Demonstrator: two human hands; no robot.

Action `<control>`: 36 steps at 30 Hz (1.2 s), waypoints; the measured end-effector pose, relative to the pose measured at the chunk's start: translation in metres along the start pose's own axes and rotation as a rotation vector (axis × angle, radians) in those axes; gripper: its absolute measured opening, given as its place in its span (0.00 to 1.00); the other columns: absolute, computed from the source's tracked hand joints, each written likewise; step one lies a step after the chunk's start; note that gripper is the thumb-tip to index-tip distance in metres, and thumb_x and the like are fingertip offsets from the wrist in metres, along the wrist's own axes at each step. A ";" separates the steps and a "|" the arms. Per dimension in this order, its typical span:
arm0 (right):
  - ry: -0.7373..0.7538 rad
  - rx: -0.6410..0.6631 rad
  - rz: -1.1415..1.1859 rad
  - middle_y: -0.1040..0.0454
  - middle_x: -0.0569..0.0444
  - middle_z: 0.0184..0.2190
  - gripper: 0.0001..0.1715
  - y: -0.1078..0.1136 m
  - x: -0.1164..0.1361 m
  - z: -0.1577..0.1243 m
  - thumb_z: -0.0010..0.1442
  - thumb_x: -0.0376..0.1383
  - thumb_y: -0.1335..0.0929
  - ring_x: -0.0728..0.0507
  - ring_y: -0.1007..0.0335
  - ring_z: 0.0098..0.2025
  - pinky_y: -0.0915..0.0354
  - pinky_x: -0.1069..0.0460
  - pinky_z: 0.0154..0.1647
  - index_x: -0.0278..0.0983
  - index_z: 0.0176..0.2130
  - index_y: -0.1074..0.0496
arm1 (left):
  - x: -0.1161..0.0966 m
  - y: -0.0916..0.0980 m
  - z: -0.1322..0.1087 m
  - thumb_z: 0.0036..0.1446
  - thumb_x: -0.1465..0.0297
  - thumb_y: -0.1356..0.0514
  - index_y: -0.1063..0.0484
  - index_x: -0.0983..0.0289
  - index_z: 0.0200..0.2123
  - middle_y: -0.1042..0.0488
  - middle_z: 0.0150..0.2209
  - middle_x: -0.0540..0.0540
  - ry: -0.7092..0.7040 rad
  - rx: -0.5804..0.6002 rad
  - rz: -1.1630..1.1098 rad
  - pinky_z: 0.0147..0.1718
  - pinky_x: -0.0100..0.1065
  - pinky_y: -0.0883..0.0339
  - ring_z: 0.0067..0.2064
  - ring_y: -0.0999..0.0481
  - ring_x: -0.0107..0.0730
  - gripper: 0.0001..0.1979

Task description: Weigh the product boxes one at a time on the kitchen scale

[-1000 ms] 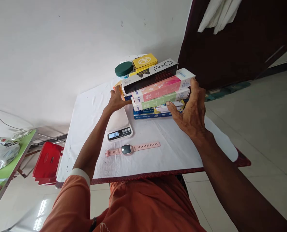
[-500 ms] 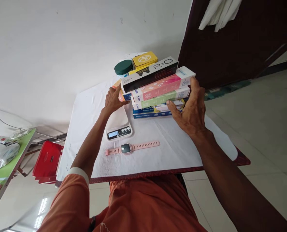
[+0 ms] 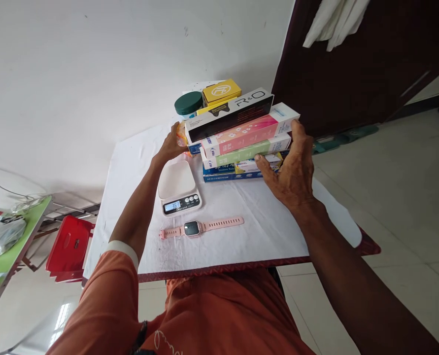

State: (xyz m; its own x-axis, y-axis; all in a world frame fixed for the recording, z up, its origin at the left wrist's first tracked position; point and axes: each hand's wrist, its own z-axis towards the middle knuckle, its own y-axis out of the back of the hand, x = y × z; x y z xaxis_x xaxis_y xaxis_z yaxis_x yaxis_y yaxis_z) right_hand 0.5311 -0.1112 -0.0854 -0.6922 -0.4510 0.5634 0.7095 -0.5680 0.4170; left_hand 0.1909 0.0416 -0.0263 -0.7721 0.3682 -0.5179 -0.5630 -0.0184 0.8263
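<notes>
My right hand [image 3: 291, 170] grips the right end of a stack of toothpaste boxes, its thumb against the green-and-white box [image 3: 247, 152] and its fingers at the end of the pink box [image 3: 251, 132]. On top lies a black-and-white box [image 3: 230, 116], tilted; blue boxes [image 3: 219, 176] are at the bottom. At the stack's left end, my left hand [image 3: 170, 145] has its thumb and fingers around an orange-yellow packet [image 3: 181, 132], partly hidden behind the boxes. In front of that hand stands a white kitchen scale [image 3: 177, 182] with a lit display and a bare plate.
A pink-strapped smartwatch [image 3: 192, 228] lies near the front of the white-covered table [image 3: 271, 227]. Behind the stack are a green-lidded jar [image 3: 188, 103] and yellow boxes [image 3: 222, 91]. A red chair [image 3: 69, 246] and a green table [image 3: 34, 222] stand to the left.
My left hand has shifted slightly up and left, off the stack's end and onto the orange-yellow packet, uncovering the scale's plate. My right hand keeps its grip on the boxes.
</notes>
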 end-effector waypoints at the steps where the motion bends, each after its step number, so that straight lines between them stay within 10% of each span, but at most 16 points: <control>1: -0.002 0.002 0.011 0.35 0.35 0.70 0.52 0.000 0.000 0.000 0.69 0.56 0.32 0.21 0.35 0.70 0.35 0.20 0.69 0.45 0.79 0.55 | 0.003 -0.005 0.001 0.41 0.49 0.19 0.44 0.55 0.74 0.35 0.70 0.68 -0.015 -0.036 -0.031 0.66 0.61 0.35 0.68 0.31 0.65 0.62; 10: -0.063 0.009 0.079 0.33 0.36 0.66 0.55 -0.002 -0.002 0.001 0.63 0.54 0.29 0.23 0.34 0.69 0.32 0.22 0.66 0.41 0.78 0.50 | 0.012 -0.020 -0.004 0.41 0.50 0.19 0.37 0.56 0.68 0.25 0.63 0.65 0.078 -0.300 -0.065 0.67 0.62 0.33 0.65 0.25 0.63 0.54; 19: -0.128 0.066 0.074 0.34 0.37 0.67 0.54 0.002 0.003 0.003 0.64 0.53 0.29 0.23 0.38 0.72 0.32 0.22 0.67 0.45 0.78 0.52 | 0.017 0.037 -0.047 0.42 0.58 0.19 0.40 0.56 0.70 0.26 0.64 0.62 0.162 -0.541 -0.035 0.66 0.58 0.29 0.63 0.23 0.57 0.54; 28: -0.089 0.056 0.041 0.36 0.37 0.71 0.55 0.003 0.003 0.002 0.65 0.53 0.30 0.25 0.34 0.69 0.33 0.23 0.67 0.47 0.79 0.55 | -0.038 0.030 -0.142 0.47 0.53 0.21 0.38 0.52 0.70 0.27 0.66 0.62 0.029 -0.387 -0.003 0.48 0.51 0.18 0.58 0.21 0.54 0.51; 36: -0.094 0.036 0.065 0.36 0.32 0.68 0.58 -0.002 -0.001 0.002 0.61 0.53 0.29 0.24 0.38 0.72 0.29 0.26 0.65 0.38 0.78 0.52 | -0.049 0.016 -0.148 0.48 0.56 0.22 0.39 0.54 0.71 0.29 0.68 0.63 0.038 -0.375 0.042 0.53 0.53 0.19 0.64 0.25 0.57 0.51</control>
State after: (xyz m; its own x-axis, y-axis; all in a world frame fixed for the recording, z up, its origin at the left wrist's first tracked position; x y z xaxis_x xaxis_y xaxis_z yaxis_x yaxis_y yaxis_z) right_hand 0.5306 -0.1086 -0.0848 -0.6303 -0.4189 0.6536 0.7580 -0.5141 0.4014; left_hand 0.1759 -0.1146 -0.0202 -0.8031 0.3254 -0.4991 -0.5941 -0.3739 0.7122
